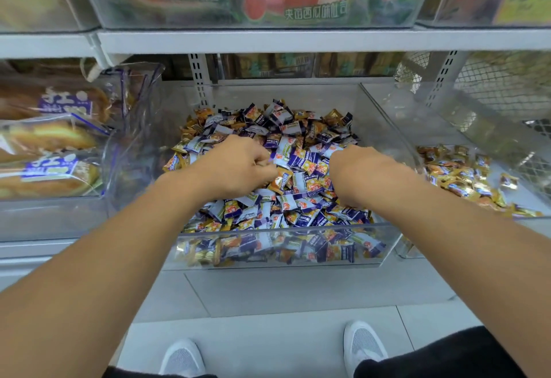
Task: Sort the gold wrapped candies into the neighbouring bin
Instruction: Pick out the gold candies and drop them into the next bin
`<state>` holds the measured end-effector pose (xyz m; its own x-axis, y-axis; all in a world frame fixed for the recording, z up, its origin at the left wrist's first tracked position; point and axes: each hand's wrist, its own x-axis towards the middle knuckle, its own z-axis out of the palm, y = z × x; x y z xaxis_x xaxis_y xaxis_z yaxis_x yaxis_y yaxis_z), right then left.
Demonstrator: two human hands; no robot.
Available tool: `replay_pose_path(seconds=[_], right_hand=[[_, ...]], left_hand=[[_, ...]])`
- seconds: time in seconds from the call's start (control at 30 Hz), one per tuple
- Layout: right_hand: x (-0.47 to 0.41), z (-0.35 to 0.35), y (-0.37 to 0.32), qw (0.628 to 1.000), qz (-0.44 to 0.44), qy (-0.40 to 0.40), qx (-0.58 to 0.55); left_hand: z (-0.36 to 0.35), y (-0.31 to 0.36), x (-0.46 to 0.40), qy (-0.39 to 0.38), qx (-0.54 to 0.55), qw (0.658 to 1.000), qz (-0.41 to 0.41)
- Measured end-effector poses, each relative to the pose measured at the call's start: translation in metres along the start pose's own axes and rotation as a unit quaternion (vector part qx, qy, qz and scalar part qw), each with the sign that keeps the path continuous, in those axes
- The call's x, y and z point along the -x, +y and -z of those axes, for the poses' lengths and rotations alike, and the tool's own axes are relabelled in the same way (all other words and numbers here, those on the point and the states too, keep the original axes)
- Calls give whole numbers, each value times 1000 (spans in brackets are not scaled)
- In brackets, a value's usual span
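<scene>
A clear plastic bin [277,230] on the lower shelf is heaped with mixed purple-and-white and gold wrapped candies [301,166]. Both hands are down in the heap with curled fingers. My left hand [238,166] sits at the pile's left centre, and a gold candy [280,180] lies by its fingertips. My right hand [360,175] is at the pile's right side, its fingers buried among the wrappers. What either hand holds is hidden. The neighbouring bin [530,222] to the right holds a thin layer of gold wrapped candies [459,178].
Bagged bread [50,145] fills a clear bin on the left. A shelf edge [298,40] with bins of packaged snacks runs overhead. A wire mesh panel [501,88] stands at the back right. My white shoes [362,345] stand on the pale floor below.
</scene>
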<state>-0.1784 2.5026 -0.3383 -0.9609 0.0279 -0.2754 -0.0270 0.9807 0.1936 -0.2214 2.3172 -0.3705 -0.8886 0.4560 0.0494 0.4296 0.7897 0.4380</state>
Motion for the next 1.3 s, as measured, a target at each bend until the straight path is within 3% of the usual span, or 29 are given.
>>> replay_pose_path(seconds=[0.2, 0.37, 0.5, 0.63, 0.7, 0.8, 0.9, 0.97, 1.03, 1.17, 1.3], right_hand=[[2, 10, -1, 997, -14, 57, -48], [5, 16, 13, 983, 8, 154, -95], [19, 23, 29, 958, 63, 201, -193], [43, 28, 47, 913, 115, 195, -340], [52, 28, 65, 865, 126, 191, -446], [56, 20, 109, 762, 74, 161, -622], [48, 0, 154, 701, -50, 104, -703], [43, -13, 176, 643, -133, 62, -751], [37, -22, 189, 569, -178, 36, -802], [40, -32, 201, 438, -216, 59, -871], [39, -39, 211, 359, -213, 48, -907]], left_hand=[[-15, -2, -5, 57, 2, 998, -22], [-20, 0, -9, 24, 20, 999, 17], [-18, 4, -12, 7, -24, 1000, 14], [-11, 15, -13, 51, 55, 997, 32], [0, 28, -13, 100, 189, 974, 81], [14, 62, -14, 90, 443, 886, 104], [14, 114, -20, 37, 515, 854, 69], [9, 155, -32, 6, 513, 857, 41], [0, 192, -52, -21, 467, 884, 19], [-29, 239, -91, -82, 343, 936, 12], [-44, 239, -119, -96, 373, 919, 79]])
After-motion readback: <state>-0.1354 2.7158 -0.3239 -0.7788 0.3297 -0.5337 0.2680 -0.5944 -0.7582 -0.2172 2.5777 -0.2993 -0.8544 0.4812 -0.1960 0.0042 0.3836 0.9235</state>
